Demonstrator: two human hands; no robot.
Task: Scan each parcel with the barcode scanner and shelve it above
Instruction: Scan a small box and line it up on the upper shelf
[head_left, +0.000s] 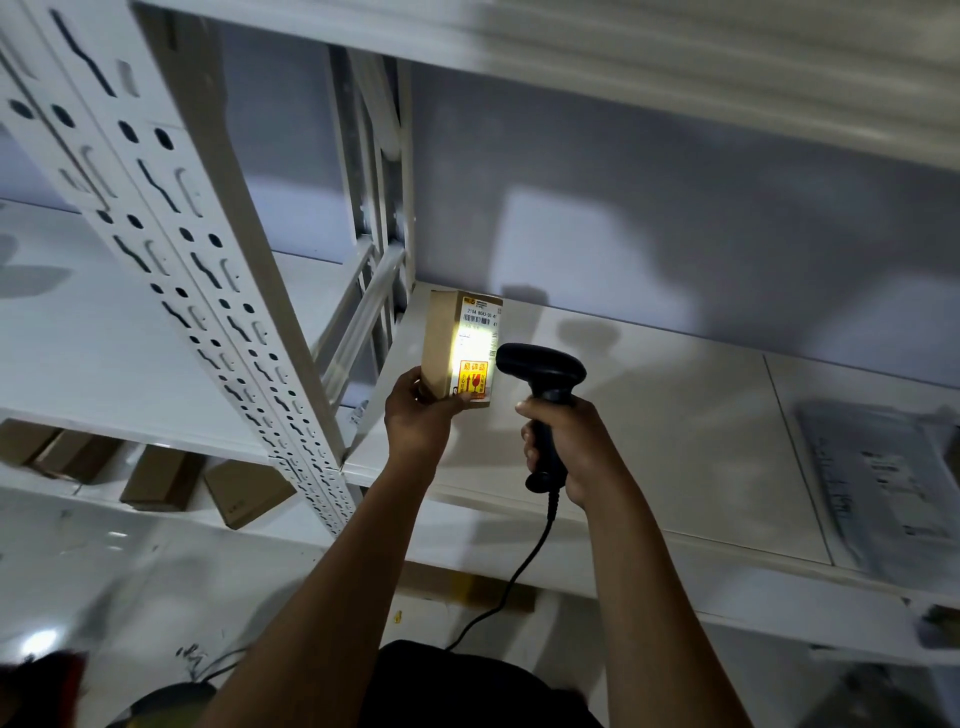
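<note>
My left hand (418, 415) grips the lower end of a small brown cardboard parcel (441, 348), held upright above the white shelf (649, 415). Its white label with a barcode and a yellow-red sticker faces right. My right hand (569, 447) grips the handle of a black corded barcode scanner (543, 374). The scanner head points at the label from just to its right, and a bright patch of light falls on the label.
A perforated white shelf post (208, 291) stands at the left. Several brown boxes (161, 478) lie on a lower shelf at the left. A grey plastic mailer (878, 478) lies on the shelf at the right. Another shelf board (675, 57) runs overhead.
</note>
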